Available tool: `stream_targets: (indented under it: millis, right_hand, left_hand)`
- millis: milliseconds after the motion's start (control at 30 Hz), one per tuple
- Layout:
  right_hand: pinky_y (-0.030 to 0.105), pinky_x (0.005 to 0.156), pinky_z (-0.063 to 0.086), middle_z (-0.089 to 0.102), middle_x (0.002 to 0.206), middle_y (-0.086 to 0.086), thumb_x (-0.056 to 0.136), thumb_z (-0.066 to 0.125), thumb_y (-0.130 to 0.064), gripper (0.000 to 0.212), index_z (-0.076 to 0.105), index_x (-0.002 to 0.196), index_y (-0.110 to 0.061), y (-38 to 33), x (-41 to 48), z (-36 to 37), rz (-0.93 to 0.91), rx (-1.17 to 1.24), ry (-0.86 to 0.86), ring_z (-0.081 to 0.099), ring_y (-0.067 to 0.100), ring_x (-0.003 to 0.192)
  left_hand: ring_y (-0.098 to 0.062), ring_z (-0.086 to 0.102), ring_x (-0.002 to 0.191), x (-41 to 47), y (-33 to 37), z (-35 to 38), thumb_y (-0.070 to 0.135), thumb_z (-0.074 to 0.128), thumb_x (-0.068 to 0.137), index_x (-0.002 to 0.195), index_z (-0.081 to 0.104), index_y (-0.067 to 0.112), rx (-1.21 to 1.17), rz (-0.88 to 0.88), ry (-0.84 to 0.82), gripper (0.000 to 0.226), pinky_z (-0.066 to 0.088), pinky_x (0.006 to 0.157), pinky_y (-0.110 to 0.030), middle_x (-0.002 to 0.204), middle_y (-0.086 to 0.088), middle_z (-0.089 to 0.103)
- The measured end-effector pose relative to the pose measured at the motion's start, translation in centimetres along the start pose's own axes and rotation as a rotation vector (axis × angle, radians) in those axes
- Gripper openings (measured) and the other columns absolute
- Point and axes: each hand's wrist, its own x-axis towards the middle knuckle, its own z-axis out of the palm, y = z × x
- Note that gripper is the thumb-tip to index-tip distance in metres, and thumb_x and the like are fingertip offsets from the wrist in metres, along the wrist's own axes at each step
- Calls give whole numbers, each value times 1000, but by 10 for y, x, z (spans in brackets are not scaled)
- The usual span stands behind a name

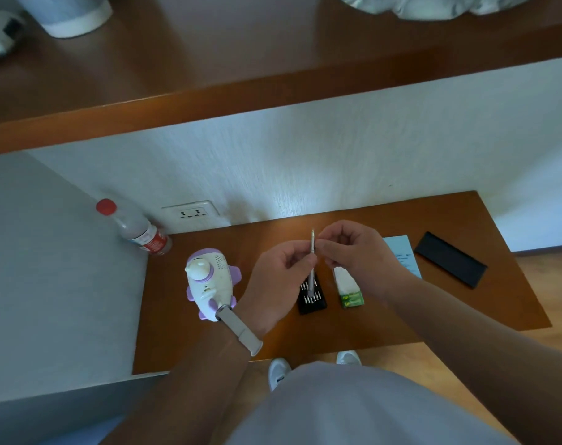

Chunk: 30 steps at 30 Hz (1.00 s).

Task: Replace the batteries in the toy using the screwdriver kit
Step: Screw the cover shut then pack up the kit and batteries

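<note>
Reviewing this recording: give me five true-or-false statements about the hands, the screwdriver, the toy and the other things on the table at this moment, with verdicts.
1. Both the left hand and the right hand hold the screwdriver above the bit tray. True.
2. The left hand grips the toy. False: the toy stands on the table, and no hand holds it.
3. The battery pack lies right of the bit tray. True.
4. The bottle has a blue cap. False: the bottle has a red cap.
5. The black cover sits on the bit tray. False: the black cover lies apart, near the table's right end.
</note>
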Motion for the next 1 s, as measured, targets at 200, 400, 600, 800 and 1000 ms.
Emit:
stream_targets:
  millis: [200,400,600,800,1000]
  right_hand:
    - [14,63,52,68,70,-2,94,64,-14,10,73,94,-14,-2,6,-13,32,9,-38,61,4,65]
    - [15,63,52,69,75,5,94,63,-14,11,73,95,-10,3,13,-21,87,36,-98,62,7,66]
    - [28,76,54,67,77,7,94,63,-11,10,71,92,-6,11,22,-24,159,122,-184,60,17,73]
    - [22,70,55,63,71,2,94,60,-10,10,67,92,-4,21,30,-24,162,158,-137,58,13,69]
    - [26,73,55,66,77,7,94,61,-8,9,67,92,-2,39,44,-31,221,100,-142,60,15,71]
  left_hand:
    - [-3,69,91,0,0,13,23,64,96,112,74,21,26,-33,39,19,55,82,-21,97,9,75]
    - [-2,69,90,3,-3,18,25,66,95,109,75,23,35,-31,67,16,56,79,-18,96,10,75]
    - [1,68,89,7,-9,20,30,65,95,107,73,26,88,-49,44,15,54,79,-18,95,13,74]
    - [-1,67,92,7,-29,22,37,61,98,111,71,24,251,-85,-29,22,52,82,-18,102,13,71]
    - [-5,69,80,8,-53,27,31,61,98,103,73,18,60,-219,152,19,47,67,-16,91,6,75]
